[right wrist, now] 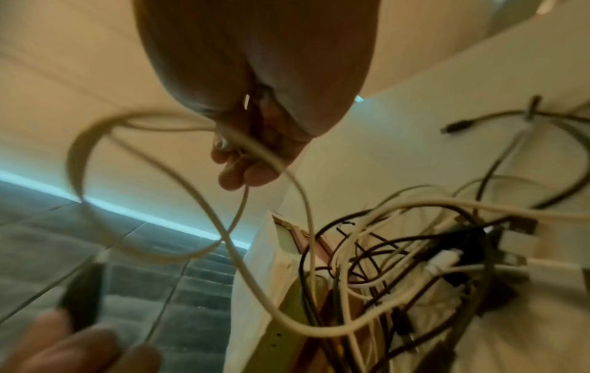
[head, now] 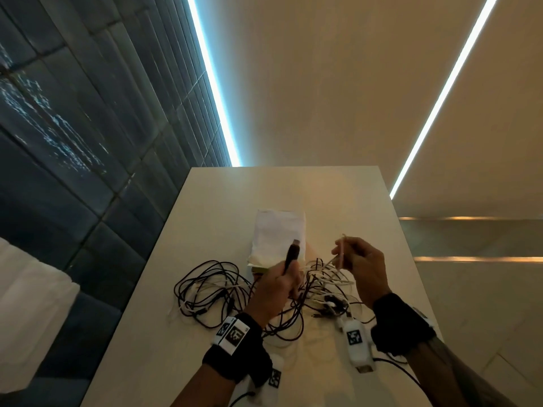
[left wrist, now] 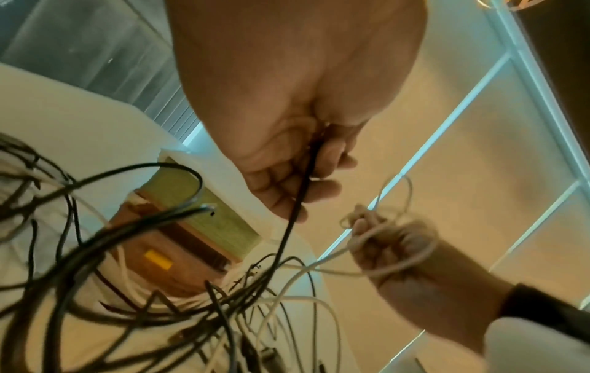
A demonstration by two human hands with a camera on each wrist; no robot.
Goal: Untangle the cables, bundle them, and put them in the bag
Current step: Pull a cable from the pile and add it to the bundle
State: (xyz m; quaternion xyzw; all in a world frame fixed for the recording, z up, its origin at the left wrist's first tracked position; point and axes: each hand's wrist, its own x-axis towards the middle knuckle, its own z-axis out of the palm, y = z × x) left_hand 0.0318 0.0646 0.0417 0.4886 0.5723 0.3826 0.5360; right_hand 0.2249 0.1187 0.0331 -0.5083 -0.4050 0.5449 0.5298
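Fingers (left wrist: 280, 176) of the left hand (head: 274, 289) are curling round a black cable (left wrist: 293, 202) w/ its dark plug end (head: 292, 254) sticking up at centre frame in the head view. Right hand (head: 363, 265) fingers (right wrist: 242, 171) are pinching a white cable (right wrist: 249, 272), which is looping out to the left of the frame in the right wrist view & trailing down into the tangle of cables (head: 223, 289). That tangle, black & white mixed, is lying on the white table (head: 338, 195) in the lower middle of the head view, under both hands. The bag (head: 277, 236), pale, is lying flat just above the hands in frame, near the tangle's upper edge. Both hands are hovering above the table, apart from each other.
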